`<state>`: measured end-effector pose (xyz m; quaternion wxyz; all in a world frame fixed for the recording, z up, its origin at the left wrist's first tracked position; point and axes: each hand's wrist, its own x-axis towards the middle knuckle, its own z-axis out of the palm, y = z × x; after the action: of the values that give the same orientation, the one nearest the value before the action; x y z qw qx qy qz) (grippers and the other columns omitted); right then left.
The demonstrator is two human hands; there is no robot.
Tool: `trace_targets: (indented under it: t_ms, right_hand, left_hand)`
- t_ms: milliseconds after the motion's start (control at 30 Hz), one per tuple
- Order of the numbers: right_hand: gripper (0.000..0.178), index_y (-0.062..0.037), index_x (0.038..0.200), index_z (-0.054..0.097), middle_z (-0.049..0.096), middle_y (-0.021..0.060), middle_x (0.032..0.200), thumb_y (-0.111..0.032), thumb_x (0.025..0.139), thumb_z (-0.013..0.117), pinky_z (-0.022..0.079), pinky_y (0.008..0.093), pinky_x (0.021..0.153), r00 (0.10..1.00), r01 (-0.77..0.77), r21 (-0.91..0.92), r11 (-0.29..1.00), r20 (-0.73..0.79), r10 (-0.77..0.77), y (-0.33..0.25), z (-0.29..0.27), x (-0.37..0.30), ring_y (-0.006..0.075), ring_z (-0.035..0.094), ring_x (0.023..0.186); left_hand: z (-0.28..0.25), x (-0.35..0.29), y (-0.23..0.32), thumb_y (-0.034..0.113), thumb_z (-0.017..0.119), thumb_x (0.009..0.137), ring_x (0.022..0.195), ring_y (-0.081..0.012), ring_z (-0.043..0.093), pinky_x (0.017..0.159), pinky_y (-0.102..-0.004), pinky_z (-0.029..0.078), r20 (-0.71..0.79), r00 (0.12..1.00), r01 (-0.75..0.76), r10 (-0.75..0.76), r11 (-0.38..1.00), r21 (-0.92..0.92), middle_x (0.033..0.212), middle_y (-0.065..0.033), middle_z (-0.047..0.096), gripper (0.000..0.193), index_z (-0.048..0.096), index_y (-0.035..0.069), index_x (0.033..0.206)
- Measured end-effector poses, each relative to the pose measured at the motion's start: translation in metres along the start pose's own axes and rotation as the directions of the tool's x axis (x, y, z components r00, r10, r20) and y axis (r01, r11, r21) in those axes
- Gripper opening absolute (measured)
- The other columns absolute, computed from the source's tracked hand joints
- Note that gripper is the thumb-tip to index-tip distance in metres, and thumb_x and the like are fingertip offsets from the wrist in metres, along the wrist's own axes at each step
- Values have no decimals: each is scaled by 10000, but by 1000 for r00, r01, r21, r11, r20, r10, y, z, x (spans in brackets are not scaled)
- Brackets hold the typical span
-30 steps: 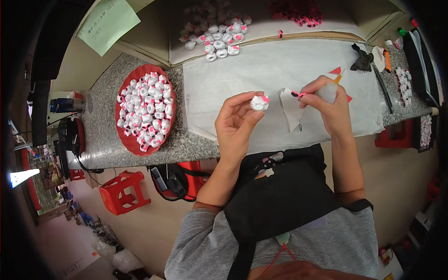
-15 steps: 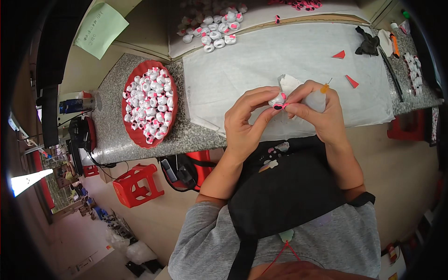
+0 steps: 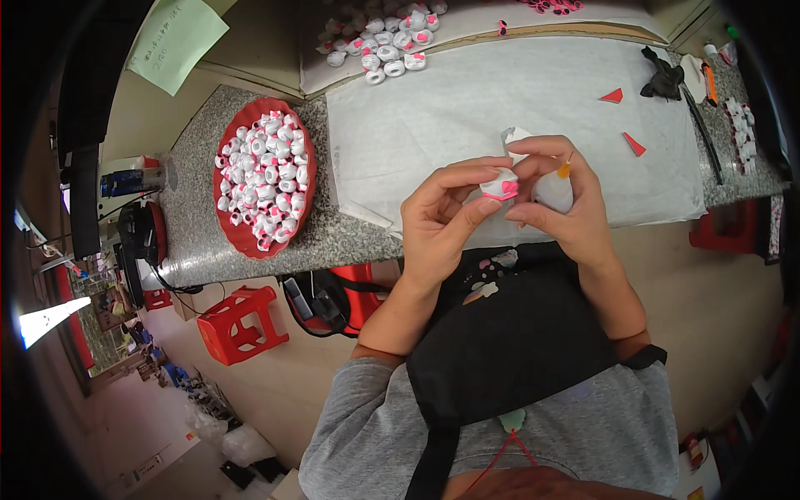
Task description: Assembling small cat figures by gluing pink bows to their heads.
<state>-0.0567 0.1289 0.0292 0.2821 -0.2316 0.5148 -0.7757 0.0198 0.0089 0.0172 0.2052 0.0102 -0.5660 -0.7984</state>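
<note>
My left hand [image 3: 435,218] pinches a small white figurine head [image 3: 495,188] with a pink bow, between thumb and fingers above the near part of the white sheet. A pink strip shows along the head's lower edge; most of its face is turned from view. Close on the right, my right hand [image 3: 588,223] cradles a translucent white needle-tip squeeze bottle [image 3: 553,195] with an orange tip in its palm. The right thumb and forefinger are apart beside the figurine head. Behind the hands lies a crumpled white piece [image 3: 518,137], partly covered by the fingers.
A red scalloped tray [image 3: 311,179] heaped with white-and-pink heads stands at left. More heads [image 3: 388,52] and small pink-and-black pieces [image 3: 553,7] lie on the back shelf. Red scraps [image 3: 633,144], a black cloth-like bundle [image 3: 662,73] and an orange-handled tool [image 3: 710,83] lie at right.
The figurine head has been turned so its pink bow faces up and right. My right fingertips have drawn back from it, and the pink-and-black piece between the hands no longer shows plainly.
</note>
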Motion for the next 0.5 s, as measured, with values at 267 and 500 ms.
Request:
trace_targets:
  t_ms: [267,500]
  right_hand:
    - [251,20,852,541,530,73,757,18,618,632,413,203,512,999,10,-49,999,49,-8,8,-6,0,102,502,617]
    - [255,38,821,522,545,112,782,20,598,644,432,226,495,998,-22,-47,999,58,25,10,-7,-1,131,524,596]
  left_hand:
    - [-1,-4,3,-52,521,707,907,-203,500,788,-288,403,18,999,51,-51,999,3,968,-162,511,195,510,-48,903]
    - [-3,-3,1,-17,539,710,881,-204,512,766,-289,401,32,999,-22,19,996,87,899,-144,546,156,531,-38,865]
